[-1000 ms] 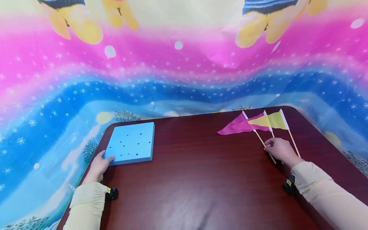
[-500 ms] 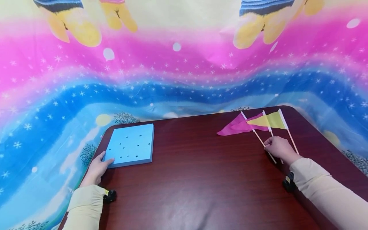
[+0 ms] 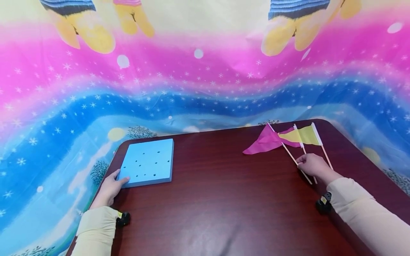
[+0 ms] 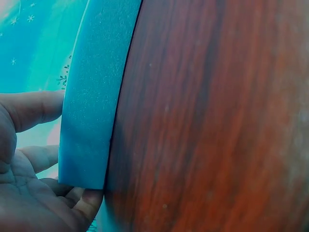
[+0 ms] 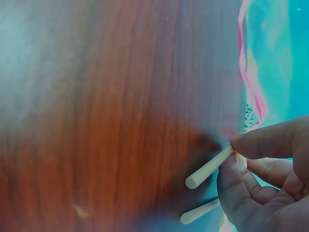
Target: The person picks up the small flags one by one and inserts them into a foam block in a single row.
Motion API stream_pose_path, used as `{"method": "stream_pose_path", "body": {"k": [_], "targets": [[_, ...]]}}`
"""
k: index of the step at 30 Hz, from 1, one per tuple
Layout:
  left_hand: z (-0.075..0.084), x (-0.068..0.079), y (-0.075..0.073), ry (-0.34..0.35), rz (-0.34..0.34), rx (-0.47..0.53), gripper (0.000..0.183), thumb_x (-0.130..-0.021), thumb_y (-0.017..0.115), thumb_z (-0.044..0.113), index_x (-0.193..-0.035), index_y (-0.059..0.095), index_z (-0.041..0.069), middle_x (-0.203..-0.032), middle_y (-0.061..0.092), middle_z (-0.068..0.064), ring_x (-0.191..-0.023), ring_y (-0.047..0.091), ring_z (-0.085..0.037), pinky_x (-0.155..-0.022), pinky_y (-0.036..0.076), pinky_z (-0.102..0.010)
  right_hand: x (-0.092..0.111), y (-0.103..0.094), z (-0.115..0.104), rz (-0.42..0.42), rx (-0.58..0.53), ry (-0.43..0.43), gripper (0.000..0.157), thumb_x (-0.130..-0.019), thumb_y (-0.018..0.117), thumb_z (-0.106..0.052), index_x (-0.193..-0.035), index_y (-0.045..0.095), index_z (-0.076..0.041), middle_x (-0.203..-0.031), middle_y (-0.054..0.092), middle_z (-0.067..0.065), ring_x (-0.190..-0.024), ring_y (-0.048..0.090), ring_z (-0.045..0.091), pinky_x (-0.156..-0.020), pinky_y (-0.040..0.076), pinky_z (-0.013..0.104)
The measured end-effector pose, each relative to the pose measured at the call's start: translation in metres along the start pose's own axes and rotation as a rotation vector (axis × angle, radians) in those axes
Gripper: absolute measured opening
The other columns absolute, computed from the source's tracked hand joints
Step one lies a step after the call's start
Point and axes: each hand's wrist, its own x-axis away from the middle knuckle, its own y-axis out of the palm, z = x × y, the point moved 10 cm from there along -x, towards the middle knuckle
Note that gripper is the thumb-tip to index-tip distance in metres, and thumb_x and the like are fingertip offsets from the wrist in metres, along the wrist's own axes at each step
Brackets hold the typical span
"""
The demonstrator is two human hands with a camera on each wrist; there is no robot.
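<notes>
Magenta triangular cloth flag (image 3: 265,141) on round, pale stick (image 3: 290,154): pinched by fingers of right hand (image 3: 312,165), at right side of glossy dark-red wood-grained table (image 3: 208,192), near yellow triangular cloth flag (image 3: 309,135). Points left at its tip; slants along its stick from far left to near right. With left hand (image 3: 112,184), gripping corner of square blue holed board (image 3: 148,169).

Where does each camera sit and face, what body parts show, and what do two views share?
Head: on the head, facing forward and down at board, flags, table; left fingers, right fingers, sleeves show.
Left wrist: on that wrist, facing the board's edge; left fingers show.
Right wrist: on that wrist, facing stick ends; right fingers show.
Head and left wrist share the board.
</notes>
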Motion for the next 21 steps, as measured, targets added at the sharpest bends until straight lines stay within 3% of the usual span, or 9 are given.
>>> {"method": "stream_pose_path", "body": {"k": [5, 12, 21], "targets": [[0.000, 0.000, 0.000, -0.008, 0.010, 0.005, 0.079, -0.108, 0.052, 0.027, -0.163, 0.002, -0.003, -0.165, 0.001, -0.036, -0.150, 0.009, -0.056, -0.116, 0.022, -0.066, 0.004, 0.000, -0.001, 0.006, -0.113, -0.007, 0.025, -0.095, 0.062, -0.002, -0.109, 0.065, 0.019, -0.092, 0.069, 0.020, -0.079, 0.061, 0.024, -0.067, 0.051, 0.034], [0.007, 0.002, 0.010, -0.001, -0.001, 0.000, 0.079, -0.107, 0.055, 0.024, -0.162, 0.006, -0.006, -0.165, 0.003, -0.036, -0.150, 0.011, -0.055, -0.117, 0.022, -0.065, 0.010, 0.001, -0.004, -0.003, -0.288, 0.018, 0.037, -0.099, 0.060, -0.002, -0.126, 0.055, 0.024, -0.103, 0.069, 0.026, -0.084, 0.065, 0.019, -0.069, 0.054, 0.029], [0.029, 0.007, 0.033, 0.073, -0.036, -0.050, 0.078, -0.106, 0.057, 0.020, -0.159, 0.010, -0.014, -0.159, 0.017, -0.041, -0.146, 0.021, -0.056, -0.115, 0.027, -0.064, 0.017, 0.002, -0.005, -0.001, -0.329, 0.028, 0.041, -0.103, 0.057, -0.006, -0.132, 0.052, 0.022, -0.111, 0.068, 0.030, -0.096, 0.068, 0.031, -0.079, 0.055, 0.036]]}}
